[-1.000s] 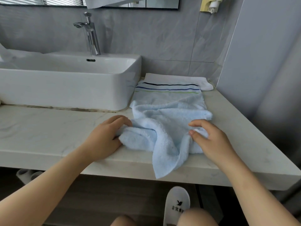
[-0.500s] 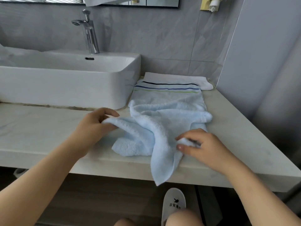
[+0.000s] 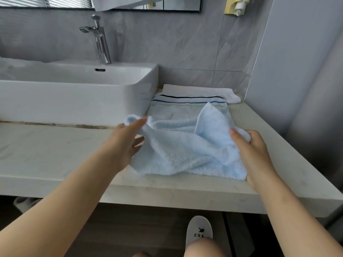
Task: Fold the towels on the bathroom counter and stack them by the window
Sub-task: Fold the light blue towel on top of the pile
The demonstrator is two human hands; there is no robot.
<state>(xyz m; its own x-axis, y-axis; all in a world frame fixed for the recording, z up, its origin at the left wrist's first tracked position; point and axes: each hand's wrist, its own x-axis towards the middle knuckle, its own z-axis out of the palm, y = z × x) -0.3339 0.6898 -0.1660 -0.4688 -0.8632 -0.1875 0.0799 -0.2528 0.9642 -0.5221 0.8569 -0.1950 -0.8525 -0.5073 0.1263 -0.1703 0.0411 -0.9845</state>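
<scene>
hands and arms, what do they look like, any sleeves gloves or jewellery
The left hand and right hand are ungloved, with short plain nails and no rings. The left forearm and right forearm are bare to the frame edge: no sleeve, watch or bracelet shows.

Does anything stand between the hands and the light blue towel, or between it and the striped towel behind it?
Nothing visible does. The left hand and right hand each grip an edge of the light blue towel, and its far part lies partly over the striped towel on the counter, nothing between them.
</scene>
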